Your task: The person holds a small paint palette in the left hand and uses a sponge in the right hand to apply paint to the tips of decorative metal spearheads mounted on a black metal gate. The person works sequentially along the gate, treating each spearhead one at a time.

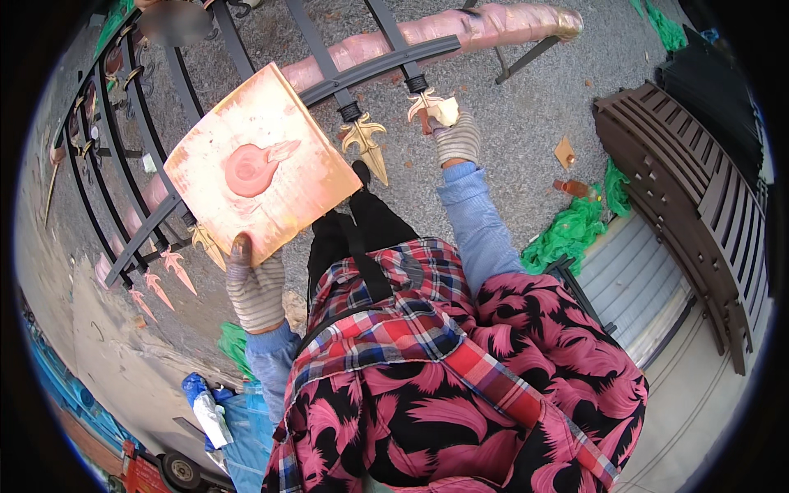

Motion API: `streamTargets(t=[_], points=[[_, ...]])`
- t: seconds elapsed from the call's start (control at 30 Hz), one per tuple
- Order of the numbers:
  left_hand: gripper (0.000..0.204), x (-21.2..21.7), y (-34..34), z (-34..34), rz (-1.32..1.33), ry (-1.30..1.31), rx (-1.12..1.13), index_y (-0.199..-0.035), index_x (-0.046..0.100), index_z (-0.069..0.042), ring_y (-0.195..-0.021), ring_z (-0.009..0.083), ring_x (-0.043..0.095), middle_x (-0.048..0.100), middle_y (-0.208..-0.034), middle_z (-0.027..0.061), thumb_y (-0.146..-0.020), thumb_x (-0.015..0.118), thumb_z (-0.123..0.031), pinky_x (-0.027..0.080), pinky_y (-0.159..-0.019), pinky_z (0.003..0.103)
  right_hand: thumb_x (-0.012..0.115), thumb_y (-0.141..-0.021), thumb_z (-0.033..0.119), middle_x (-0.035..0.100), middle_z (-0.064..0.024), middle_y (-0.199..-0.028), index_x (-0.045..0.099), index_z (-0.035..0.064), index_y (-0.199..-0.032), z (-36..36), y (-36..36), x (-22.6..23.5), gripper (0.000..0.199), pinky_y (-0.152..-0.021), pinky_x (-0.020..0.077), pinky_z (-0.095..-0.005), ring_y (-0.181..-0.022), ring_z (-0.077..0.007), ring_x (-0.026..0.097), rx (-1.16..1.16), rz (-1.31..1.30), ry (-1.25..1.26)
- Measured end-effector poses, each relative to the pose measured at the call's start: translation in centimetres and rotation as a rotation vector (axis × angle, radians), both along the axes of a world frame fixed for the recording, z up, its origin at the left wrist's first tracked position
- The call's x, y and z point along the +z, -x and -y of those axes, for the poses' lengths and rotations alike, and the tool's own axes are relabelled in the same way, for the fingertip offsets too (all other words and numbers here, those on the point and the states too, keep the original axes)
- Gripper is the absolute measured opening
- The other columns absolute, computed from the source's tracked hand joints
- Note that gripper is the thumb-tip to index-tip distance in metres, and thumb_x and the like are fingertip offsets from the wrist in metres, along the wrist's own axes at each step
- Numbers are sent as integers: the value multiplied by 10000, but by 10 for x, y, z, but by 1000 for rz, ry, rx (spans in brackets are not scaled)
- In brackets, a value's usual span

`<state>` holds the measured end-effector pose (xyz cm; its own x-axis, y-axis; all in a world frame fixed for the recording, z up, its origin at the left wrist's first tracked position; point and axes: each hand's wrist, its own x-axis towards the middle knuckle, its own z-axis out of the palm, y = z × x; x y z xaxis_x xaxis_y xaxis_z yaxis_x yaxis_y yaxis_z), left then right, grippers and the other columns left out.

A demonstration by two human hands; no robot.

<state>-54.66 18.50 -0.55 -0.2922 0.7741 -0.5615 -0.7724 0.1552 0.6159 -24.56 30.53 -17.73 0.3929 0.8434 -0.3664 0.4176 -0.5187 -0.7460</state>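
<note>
My left hand (253, 294), in a striped glove with a darkened thumb, grips the lower edge of a pale square board (308, 185). A smeared mound of pink paint (249, 170) sits on the board's middle. My right hand (460, 140), gloved too, is closed on a small cream-coloured pad, perhaps sponge (446, 111), against a spearhead finial (421, 102) of a black metal fence panel (386, 64). That finial looks partly pinkish. Left of it, a gold finial (364, 141) points toward me. Several pink finials (174, 267) stand at the panel's left end. The board hides part of the panel.
A thick roll in pink wrapping (509, 26) lies under the panel. At right are stacked brown fence panels (657, 156), green netting (567, 234) and a reddish-brown bottle (573, 189). Part of another person (175, 23), blurred, appears at the top left. Blue sheeting (251, 427) lies lower left.
</note>
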Motion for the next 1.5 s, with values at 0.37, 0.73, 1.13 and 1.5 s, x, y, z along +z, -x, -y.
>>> streamTargets(t=[0.37, 0.73, 1.13, 1.5], points=[[619, -1, 4, 6, 5, -8, 23, -1226, 338, 11, -1115, 225, 430, 445, -1198, 109, -710, 641, -146, 310, -986, 354, 563, -728, 172, 570, -134, -855, 519, 25, -956, -42, -9, -79, 274, -631, 480, -356, -756, -274, 575, 104, 138, -31], [661, -2, 11, 11, -4, 17, 72, -1250, 305, -2, -1138, 231, 403, 415, -1226, 108, -703, 652, -132, 300, -994, 367, 542, -760, 72, 580, -124, -879, 548, -24, -924, -39, -2, -19, 190, -636, 474, -324, -727, -203, 575, -101, 162, -74], [612, -8, 10, 8, 40, 9, 44, -1228, 342, 11, -1132, 218, 411, 433, -1214, 109, -711, 642, -118, 302, -993, 357, 557, -712, -7, 571, -107, -772, 514, -25, -918, -43, -10, -15, 211, -495, 473, -293, -660, -205, 590, 181, 662, -65], [555, -15, -2, 2, 104, -10, -18, -1204, 362, 33, -1107, 221, 435, 450, -1188, 119, -731, 615, -109, 322, -982, 355, 619, -701, 301, 603, -170, -880, 558, 55, -969, 10, -24, 27, 369, -687, 474, -378, -821, -316, 582, 330, 646, 411]])
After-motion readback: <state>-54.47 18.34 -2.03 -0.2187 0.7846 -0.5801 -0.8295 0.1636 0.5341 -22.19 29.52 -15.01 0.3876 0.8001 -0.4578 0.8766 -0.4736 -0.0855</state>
